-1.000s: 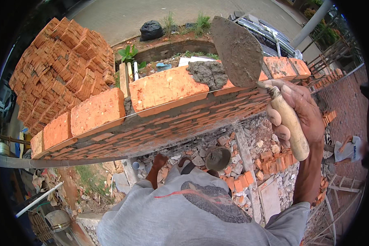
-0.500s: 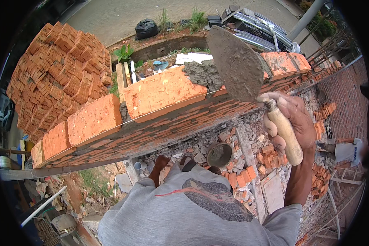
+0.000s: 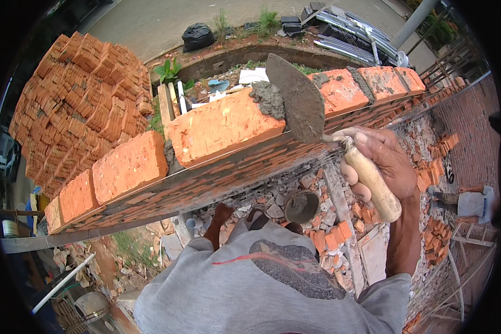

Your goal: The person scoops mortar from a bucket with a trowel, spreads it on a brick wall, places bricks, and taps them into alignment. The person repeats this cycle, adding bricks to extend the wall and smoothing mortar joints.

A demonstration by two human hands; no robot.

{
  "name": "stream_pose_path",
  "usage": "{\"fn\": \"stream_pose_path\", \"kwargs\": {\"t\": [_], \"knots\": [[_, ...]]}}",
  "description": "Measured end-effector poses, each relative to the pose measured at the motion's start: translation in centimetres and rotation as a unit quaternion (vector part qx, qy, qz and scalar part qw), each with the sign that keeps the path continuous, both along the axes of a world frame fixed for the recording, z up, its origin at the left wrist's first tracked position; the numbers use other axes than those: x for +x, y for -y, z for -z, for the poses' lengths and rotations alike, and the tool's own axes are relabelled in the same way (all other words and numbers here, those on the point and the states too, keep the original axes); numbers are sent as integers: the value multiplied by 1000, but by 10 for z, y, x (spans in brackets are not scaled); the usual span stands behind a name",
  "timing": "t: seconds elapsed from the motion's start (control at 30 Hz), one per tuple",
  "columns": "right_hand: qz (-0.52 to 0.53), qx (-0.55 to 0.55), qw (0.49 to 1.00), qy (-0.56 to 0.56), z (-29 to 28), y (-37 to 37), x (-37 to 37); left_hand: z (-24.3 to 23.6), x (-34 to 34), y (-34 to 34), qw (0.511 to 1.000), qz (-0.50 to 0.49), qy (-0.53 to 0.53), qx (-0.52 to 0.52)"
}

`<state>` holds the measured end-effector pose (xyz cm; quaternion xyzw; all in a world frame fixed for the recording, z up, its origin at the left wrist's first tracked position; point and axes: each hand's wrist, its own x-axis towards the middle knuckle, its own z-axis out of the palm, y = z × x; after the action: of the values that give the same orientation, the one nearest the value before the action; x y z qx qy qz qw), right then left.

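Mortar joint half-buttered on the wall's top course.
Grey wet mortar (image 3: 268, 98) clings to the orange brick's (image 3: 224, 126) end; the steel pointed trowel (image 3: 298, 101), its wooden handle gripped tight by the right hand (image 3: 379, 161), presses it. Right-side bricks (image 3: 367, 84) already sit jointed; left hand unseen.

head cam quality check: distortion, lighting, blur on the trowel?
Head view: strong fisheye, so the brick wall top bows and a black vignette rings the frame. Light is flat, soft daylight with no hard shadows and no glare. The trowel and the right hand on its wooden handle are sharp, with no motion blur. Detail softens toward the rim, at the stacked bricks. The left hand is out of view.
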<state>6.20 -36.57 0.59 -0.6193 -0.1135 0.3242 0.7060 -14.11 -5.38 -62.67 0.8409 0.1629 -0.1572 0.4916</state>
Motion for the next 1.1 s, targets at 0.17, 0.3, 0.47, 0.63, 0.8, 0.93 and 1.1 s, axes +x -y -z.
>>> {"fn": "stream_pose_path", "kwargs": {"t": [0.17,0.3,0.47,0.63,0.8,0.93,1.1], "knots": [[151,54,986,47,-7,29,-6,4,-4,-7,1000,8,-3,0],[218,-194,915,280,-14,51,2,10,-15,-14,996,56,9,64],[93,-350,904,225,-59,49,17,12,-11,-19,992,-1,-111,65],[50,-325,938,108,-68,13,-2,-3,13,-13,993,-11,-107,43],[4,-276,956,103,-61,-23,-19,-21,34,4,990,-73,-121,-6],[8,-312,946,91,-65,-43,-23,-29,27,8,997,-17,-63,37],[-138,-327,823,443,-62,-71,-42,-39,8,7,992,-10,-112,49]]}}
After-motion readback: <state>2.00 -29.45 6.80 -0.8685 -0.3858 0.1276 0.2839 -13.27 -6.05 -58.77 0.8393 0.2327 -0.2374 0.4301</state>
